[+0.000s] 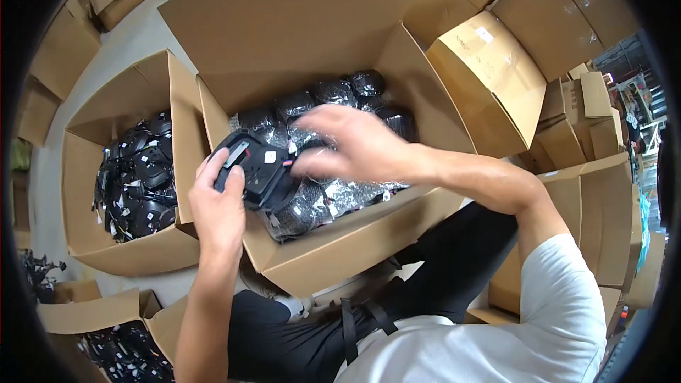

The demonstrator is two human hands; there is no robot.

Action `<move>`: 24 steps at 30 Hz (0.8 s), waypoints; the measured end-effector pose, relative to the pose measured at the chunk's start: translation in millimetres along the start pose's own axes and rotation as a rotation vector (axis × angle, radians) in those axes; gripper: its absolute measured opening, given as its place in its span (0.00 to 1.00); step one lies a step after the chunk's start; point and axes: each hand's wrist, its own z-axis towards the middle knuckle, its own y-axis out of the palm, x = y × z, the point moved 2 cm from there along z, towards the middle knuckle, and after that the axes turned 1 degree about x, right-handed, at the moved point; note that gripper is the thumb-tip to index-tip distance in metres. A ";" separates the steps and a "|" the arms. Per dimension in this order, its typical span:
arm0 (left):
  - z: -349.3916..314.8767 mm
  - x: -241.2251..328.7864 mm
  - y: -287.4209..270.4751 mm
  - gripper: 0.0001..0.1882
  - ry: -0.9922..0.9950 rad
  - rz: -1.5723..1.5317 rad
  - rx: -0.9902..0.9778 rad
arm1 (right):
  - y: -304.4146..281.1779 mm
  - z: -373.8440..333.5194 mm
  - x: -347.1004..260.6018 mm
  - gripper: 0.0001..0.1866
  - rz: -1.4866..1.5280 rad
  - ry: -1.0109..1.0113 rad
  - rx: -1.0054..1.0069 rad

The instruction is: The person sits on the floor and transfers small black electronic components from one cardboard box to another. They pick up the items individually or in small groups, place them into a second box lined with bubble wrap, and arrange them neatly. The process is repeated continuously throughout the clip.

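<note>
Head view shows us two bare hands over the cartons, with the left forearm rising almost straight from the lower edge, and the right arm bent at the elbow, its forearm reaching across toward the left. The left hand [218, 209] is closed on one black unit [264, 171]: its fingers [209, 170] lie along the outer side and its thumb [235, 183] presses on the face. The right hand [365, 145] is blurred; we see its fingers and thumb parted, with a clear gap, just beside the unit, and we cannot tell if they touch it. We count three open cartons with black goods: one large carton [347, 248] in the middle, one left carton [135, 259] and one lower-left carton [92, 316]. In the large one, we can count at least four wrapped bundles [333, 92] along the back; the others overlap too much. The loose parts [150, 167] in the left one and the small pieces [128, 354] below are too tangled for counting. The unit is held tilted above the left side of the large carton. It has rounded edges, a raised squarish middle, one small white label [269, 157], a grey strip [237, 154] near the thumb and a pinkish connector [287, 163] at its right.
</note>
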 end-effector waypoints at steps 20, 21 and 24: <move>-74.3 14.2 -163.7 0.16 -0.047 -0.273 -0.029 | 196.9 -109.9 83.4 0.27 -0.050 0.919 -1.063; -90.3 13.1 -184.9 0.16 -0.040 -0.225 -0.024 | 188.7 -104.4 75.5 0.27 -0.050 0.815 -1.039; -135.2 11.5 -258.8 0.12 -0.024 0.102 0.060 | 159.2 -93.1 56.4 0.19 0.168 0.835 -0.915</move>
